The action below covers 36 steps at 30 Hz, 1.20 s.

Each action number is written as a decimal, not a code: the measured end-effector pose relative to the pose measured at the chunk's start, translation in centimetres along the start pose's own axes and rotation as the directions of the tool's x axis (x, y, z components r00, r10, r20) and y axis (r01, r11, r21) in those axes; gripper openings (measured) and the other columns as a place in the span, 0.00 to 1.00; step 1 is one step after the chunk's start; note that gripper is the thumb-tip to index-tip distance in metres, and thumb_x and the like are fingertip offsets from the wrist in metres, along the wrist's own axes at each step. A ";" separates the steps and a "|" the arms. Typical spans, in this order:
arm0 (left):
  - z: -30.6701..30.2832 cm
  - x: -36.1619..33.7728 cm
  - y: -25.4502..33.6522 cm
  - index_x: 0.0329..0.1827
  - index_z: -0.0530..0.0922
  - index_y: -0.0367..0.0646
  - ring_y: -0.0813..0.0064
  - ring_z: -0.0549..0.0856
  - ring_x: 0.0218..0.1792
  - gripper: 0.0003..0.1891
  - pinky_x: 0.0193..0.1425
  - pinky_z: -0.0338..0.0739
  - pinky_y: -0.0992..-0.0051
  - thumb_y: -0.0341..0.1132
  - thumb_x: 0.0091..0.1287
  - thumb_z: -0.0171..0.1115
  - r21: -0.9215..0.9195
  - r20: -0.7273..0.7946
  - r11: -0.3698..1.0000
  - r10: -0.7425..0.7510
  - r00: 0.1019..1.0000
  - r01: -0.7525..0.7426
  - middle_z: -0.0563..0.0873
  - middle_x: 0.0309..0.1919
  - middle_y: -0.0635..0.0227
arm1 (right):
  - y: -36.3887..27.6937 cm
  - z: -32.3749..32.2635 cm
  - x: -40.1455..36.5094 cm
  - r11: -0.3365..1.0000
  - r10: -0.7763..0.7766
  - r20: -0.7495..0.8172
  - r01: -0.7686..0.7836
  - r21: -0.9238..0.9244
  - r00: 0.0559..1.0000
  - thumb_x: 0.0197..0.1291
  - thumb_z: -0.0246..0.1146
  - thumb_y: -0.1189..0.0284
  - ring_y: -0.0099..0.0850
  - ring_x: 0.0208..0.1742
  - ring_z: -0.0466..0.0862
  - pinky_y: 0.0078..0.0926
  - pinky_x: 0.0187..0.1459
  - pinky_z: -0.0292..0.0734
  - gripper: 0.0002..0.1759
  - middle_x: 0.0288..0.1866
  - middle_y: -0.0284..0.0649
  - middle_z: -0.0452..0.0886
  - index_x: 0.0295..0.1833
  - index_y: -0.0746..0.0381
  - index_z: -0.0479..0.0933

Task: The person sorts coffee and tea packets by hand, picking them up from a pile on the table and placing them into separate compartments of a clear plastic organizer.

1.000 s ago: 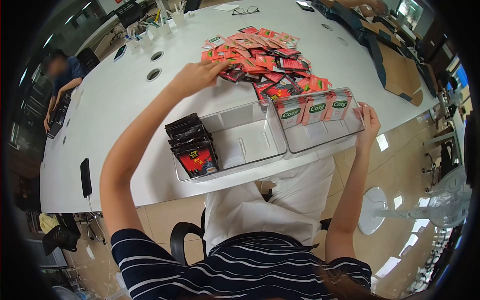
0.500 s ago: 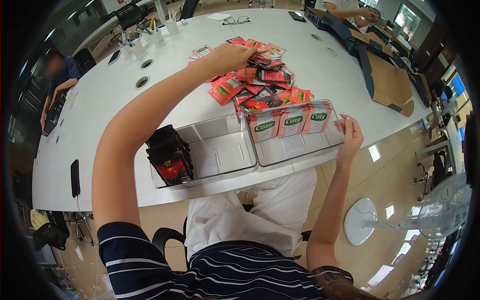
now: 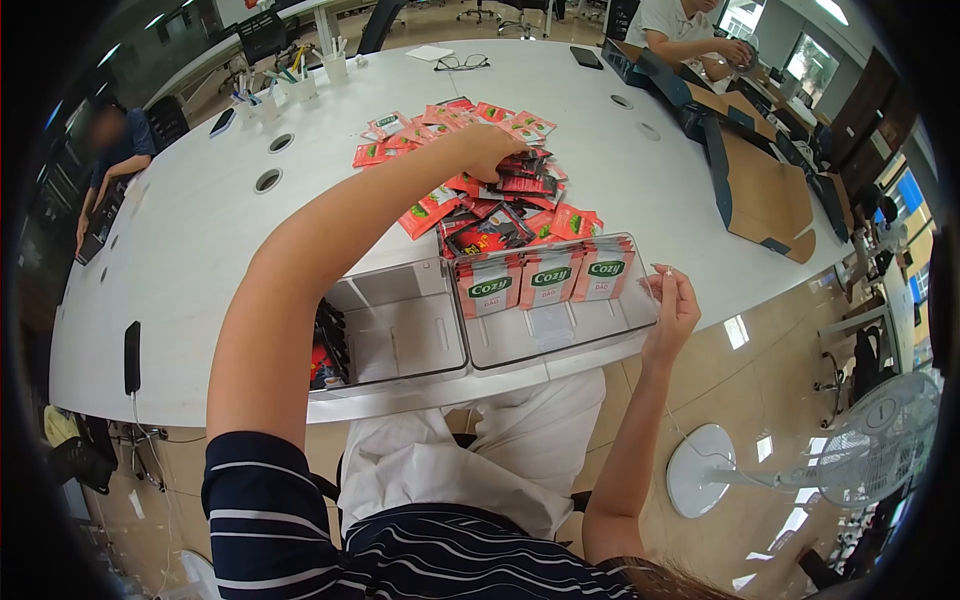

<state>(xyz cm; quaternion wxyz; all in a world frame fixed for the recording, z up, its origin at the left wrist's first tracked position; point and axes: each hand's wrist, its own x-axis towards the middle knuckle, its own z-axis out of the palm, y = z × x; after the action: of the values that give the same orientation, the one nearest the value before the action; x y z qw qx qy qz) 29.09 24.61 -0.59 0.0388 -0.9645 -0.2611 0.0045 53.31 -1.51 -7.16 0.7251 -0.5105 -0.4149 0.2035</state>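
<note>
My left hand [image 3: 488, 152] reaches over a heap of coffee and tea sachets, its fingers bent down together among the dark red and black sachets [image 3: 528, 178]. Whatever lies under its fingertips is hidden. My right hand [image 3: 677, 305] is closed at the right end of a clear plastic bin [image 3: 550, 352]. In this bin, pink Cozy sachets [image 3: 548, 285] stand in three upright stacks along the far wall. The adjoining clear bin [image 3: 400, 330] has black coffee sachets [image 3: 327, 345] at its left end, partly covered by my left forearm.
Opened cardboard boxes [image 3: 760, 185] lie at the right of the white table [image 3: 200, 320]. Glasses [image 3: 462, 62], a phone [image 3: 586, 58] and pen cups [image 3: 298, 88] are farther back. A fan [image 3: 870, 430] stands at right. Two other people sit around the table.
The view has shifted, so the table contents appear lower and further left. My left hand has moved right and slightly nearer over the heap. My right hand stays at the bin's end.
</note>
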 end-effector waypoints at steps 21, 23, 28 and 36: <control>-7.0 -17.7 7.3 0.56 0.70 0.34 0.85 0.76 0.40 0.18 0.46 0.72 0.79 0.38 0.70 0.55 -0.829 -0.319 0.559 -0.472 0.822 -0.002 0.80 0.40 0.69 | -0.3 0.4 -1.3 0.982 -0.180 -0.229 0.162 -0.094 0.957 0.67 0.51 0.72 0.22 0.34 0.76 0.20 0.39 0.70 0.12 0.32 0.37 0.80 0.44 0.70 0.76; -9.4 -22.1 12.4 0.55 0.71 0.35 0.86 0.76 0.43 0.16 0.51 0.71 0.80 0.34 0.69 0.56 -0.952 -0.241 0.298 -0.581 0.778 -0.072 0.81 0.42 0.71 | -1.7 1.2 -2.9 0.925 -0.350 -0.362 0.257 -0.280 0.864 0.68 0.49 0.72 0.25 0.36 0.76 0.22 0.39 0.70 0.13 0.33 0.39 0.80 0.44 0.69 0.76; -7.6 -27.6 19.6 0.57 0.68 0.33 0.81 0.79 0.46 0.15 0.54 0.74 0.77 0.30 0.70 0.53 -0.932 -0.185 -0.054 -0.782 0.595 -0.360 0.80 0.46 0.67 | -7.9 6.4 -9.3 0.840 -0.543 -0.095 0.535 -0.092 0.834 0.64 0.54 0.71 0.29 0.37 0.76 0.25 0.39 0.69 0.11 0.37 0.43 0.79 0.43 0.69 0.75; -0.7 -28.0 27.0 0.46 0.77 0.31 0.83 0.78 0.41 0.10 0.45 0.73 0.79 0.30 0.72 0.50 -0.875 -0.172 -0.106 -0.844 0.509 -0.472 0.80 0.43 0.68 | -14.7 14.4 -13.6 0.926 -0.327 0.550 0.377 0.025 0.768 0.36 0.78 0.72 0.26 0.43 0.76 0.20 0.39 0.70 0.32 0.45 0.37 0.73 0.50 0.66 0.73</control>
<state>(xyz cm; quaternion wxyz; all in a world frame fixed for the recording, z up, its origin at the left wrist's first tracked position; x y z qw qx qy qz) 18.50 -12.75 -2.34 -0.5542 -0.4501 -0.2965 -0.6343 31.96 -8.88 2.81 0.5793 -0.3754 -0.7002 0.1823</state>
